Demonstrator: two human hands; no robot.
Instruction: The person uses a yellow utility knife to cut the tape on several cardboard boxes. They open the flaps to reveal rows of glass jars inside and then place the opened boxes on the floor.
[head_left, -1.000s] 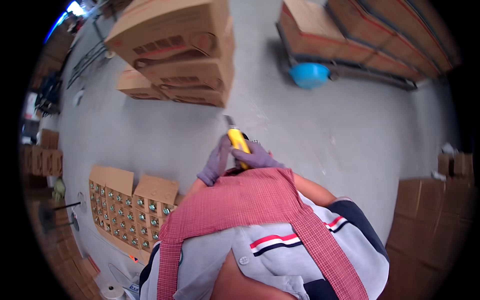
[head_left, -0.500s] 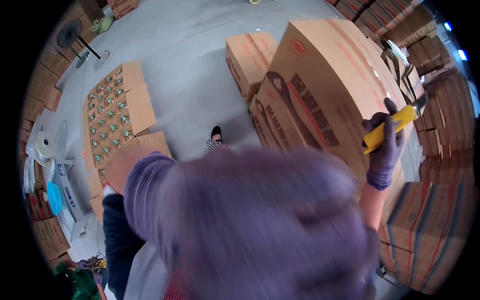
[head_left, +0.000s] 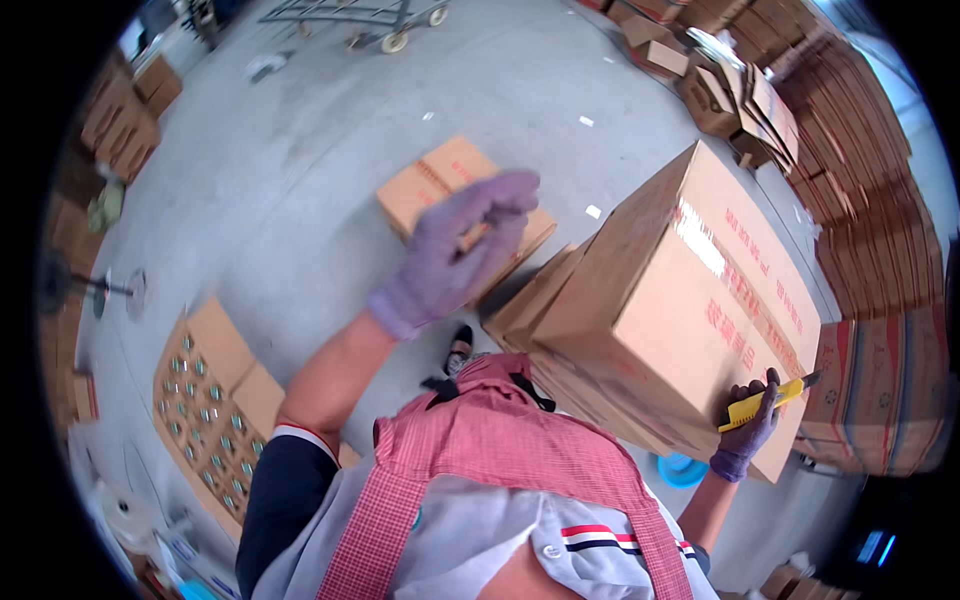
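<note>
My left hand [head_left: 455, 255], in a purple knit glove, is raised in mid-air left of the large carton. Its fingers are a little bent and apart from the thumb, with nothing between them. My right hand [head_left: 745, 440], gloved in dark purple, grips a yellow utility knife [head_left: 755, 408], its dark tip pointing right. That hand is at the near right part of a large brown carton [head_left: 650, 325], closed on top with a strip of tape. Beyond my left hand, a smaller carton [head_left: 440, 175] is partly hidden by it.
To the left, an opened carton [head_left: 225, 335] holds several bottles with green tops in dividers. Stacked cartons [head_left: 875, 390] line the right side, with flattened cardboard [head_left: 770, 110] behind. A wheeled cart [head_left: 375, 15] stands far off. A blue basin [head_left: 682, 470] sits below the large carton.
My left hand has moved from close in front of the view, where it was blurred, out over the floor. My right hand, still holding the knife, now appears lower beside the carton. The view has shifted.
</note>
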